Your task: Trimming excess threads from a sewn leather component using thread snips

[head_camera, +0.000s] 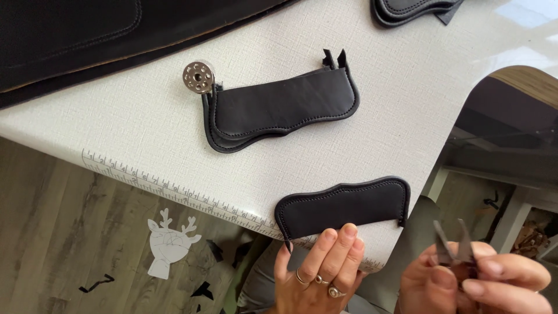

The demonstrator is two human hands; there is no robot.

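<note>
Two hands: left hand [322, 270] pinches the leather piece [343, 207]; right hand [474, 276] grips snips [456, 247] beside it.

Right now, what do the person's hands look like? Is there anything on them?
The left hand wears three silver-coloured rings on its fingers, one with a round top. Its nails are long, and one looks painted dark. The right hand shows no rings that can be made out, and short, plain nails. Both are bare, with no gloves or sleeves in sight.

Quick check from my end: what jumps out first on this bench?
The black stitched leather piece at the table's near edge, pinched by the left hand. Beside it, the right hand grips small thread snips, blades up. Farther back lies a stack of similar leather pieces with a silver bobbin at its left end.
</note>
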